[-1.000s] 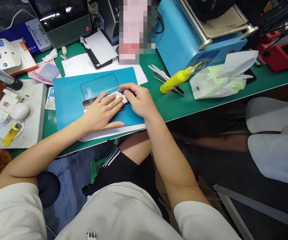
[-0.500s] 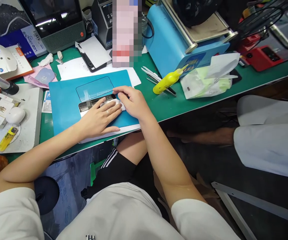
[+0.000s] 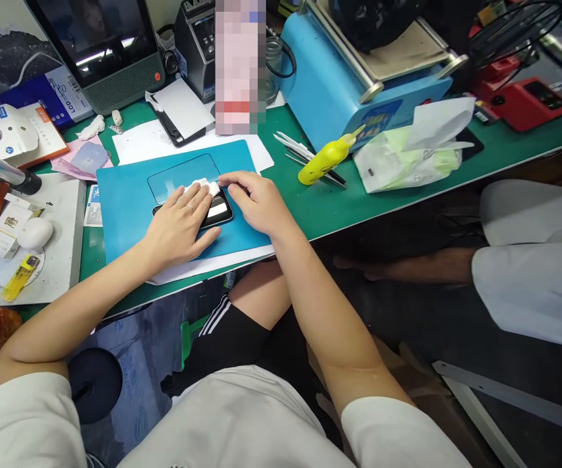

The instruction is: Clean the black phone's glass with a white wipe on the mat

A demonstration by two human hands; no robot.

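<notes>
A dark phone (image 3: 219, 209) lies screen-up on the blue mat (image 3: 125, 214). My left hand (image 3: 178, 224) lies flat over its left part, fingers stretched out and pressing a white cloth (image 3: 201, 188) at the phone's far edge. My right hand (image 3: 254, 203) rests curled at the phone's right end, fingertips touching the cloth and the phone's edge. A clear screen film (image 3: 173, 174) lies on the mat just beyond the phone.
A yellow glue bottle (image 3: 327, 159) and tweezers (image 3: 305, 153) lie right of the mat, beside a plastic bag (image 3: 407, 162) and a blue machine (image 3: 344, 84). A lighter (image 3: 17, 276) and white earbud case (image 3: 34, 232) sit left. Another person's legs (image 3: 529, 260) are at the right.
My left hand slid the white cloth leftward and farther along the phone, uncovering the dark screen's right part. My right hand stayed at the phone's right end.
</notes>
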